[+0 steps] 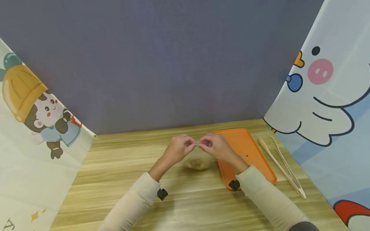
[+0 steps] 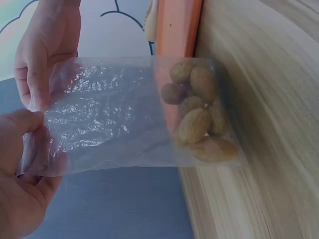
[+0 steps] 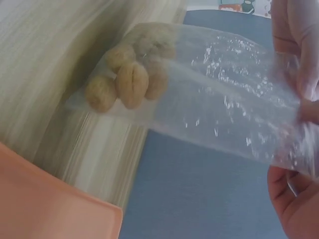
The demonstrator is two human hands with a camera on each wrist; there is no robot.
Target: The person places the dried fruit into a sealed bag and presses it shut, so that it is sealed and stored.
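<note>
Between my two hands hangs a clear plastic bag (image 2: 107, 114), held up by its top edge. Several brown, wrinkled nuts in their shells (image 3: 132, 84), much like walnuts, lie gathered at its bottom. My left hand (image 1: 177, 148) pinches one side of the bag's top between thumb and fingers. The other side is pinched by my right hand (image 1: 216, 147), with the two hands' fingertips close together. In the head view the nuts show blurred, below the hands and over the wooden table.
An orange tray (image 1: 240, 141) lies to the right, partly under my right forearm, with a small dark speck on it. Beyond its right side are long wooden tongs (image 1: 284, 167). A grey panel (image 1: 173, 70) rises behind the wooden table (image 1: 115, 160), with cartoon-printed sheets on both sides.
</note>
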